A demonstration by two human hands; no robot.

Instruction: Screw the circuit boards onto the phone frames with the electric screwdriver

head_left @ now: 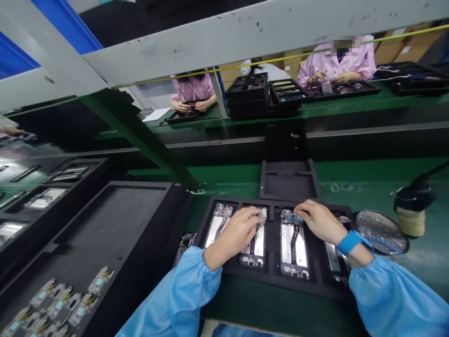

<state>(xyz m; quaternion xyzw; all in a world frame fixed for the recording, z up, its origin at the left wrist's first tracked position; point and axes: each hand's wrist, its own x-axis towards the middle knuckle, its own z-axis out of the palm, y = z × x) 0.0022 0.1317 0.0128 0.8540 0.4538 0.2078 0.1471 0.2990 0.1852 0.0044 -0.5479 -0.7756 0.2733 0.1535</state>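
A black foam tray [273, 274] in front of me holds several opened phones side by side. My left hand [240, 227] is over the upper part of the second phone [253, 252], fingers bent and close together; whatever is under the fingertips is hidden. At the top of the third phone [293, 250], my right hand [319, 220] has thumb and fingers pinched at the right edge of a small circuit board [291, 216]. A blue wrist strap [349, 242] circles my right wrist. The right-hand phone [335, 257] is partly covered by that hand.
Left lies a large black tray [119, 206] with several small boards [58, 304]. Behind my tray is another foam tray [289, 180]; a round mesh dish [381, 231] and a tape roll [410, 220] are right. A green post [150, 140] slants nearby. Co-workers in pink [336, 65] sit opposite.
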